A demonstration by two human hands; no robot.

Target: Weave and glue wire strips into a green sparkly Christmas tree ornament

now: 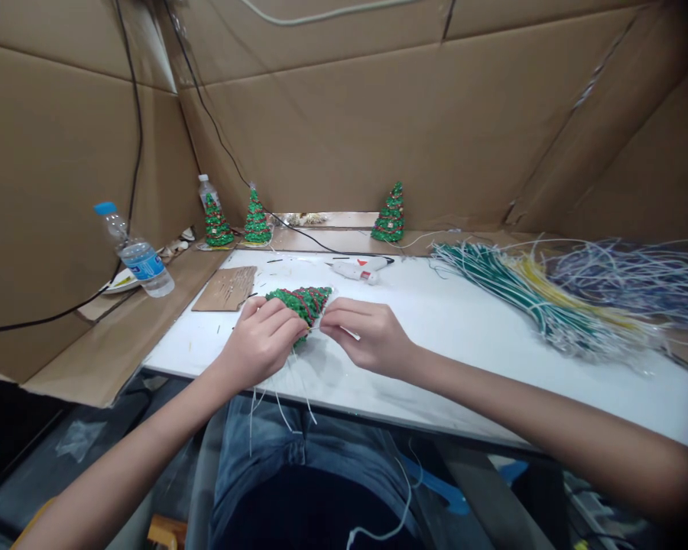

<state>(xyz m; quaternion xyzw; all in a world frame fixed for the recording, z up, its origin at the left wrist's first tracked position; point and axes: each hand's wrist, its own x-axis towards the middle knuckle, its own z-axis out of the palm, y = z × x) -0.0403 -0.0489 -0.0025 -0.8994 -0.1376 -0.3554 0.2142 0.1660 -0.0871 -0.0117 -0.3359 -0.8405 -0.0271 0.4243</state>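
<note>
A small green Christmas tree (311, 299) with red garland lies on its side on the white tabletop, its tip pointing right and away from me. My left hand (268, 336) is closed over its near side, thumb and forefinger pinched beside a tiny yellow bit. Close to those fingertips, my right hand (370, 336) is closed in a pinch. What it grips is too thin to make out, perhaps a fine strand. Several white wire ends (283, 412) hang from under my left hand over the table's front edge.
Behind the tree lies a white glue gun (352, 271). A scored cardboard piece (225, 289) is at left. Finished trees (390, 218) stand along the back. Bundles of green wires (493, 283) spread at right. A water bottle (141, 256) stands at far left, near a black cable (137, 114).
</note>
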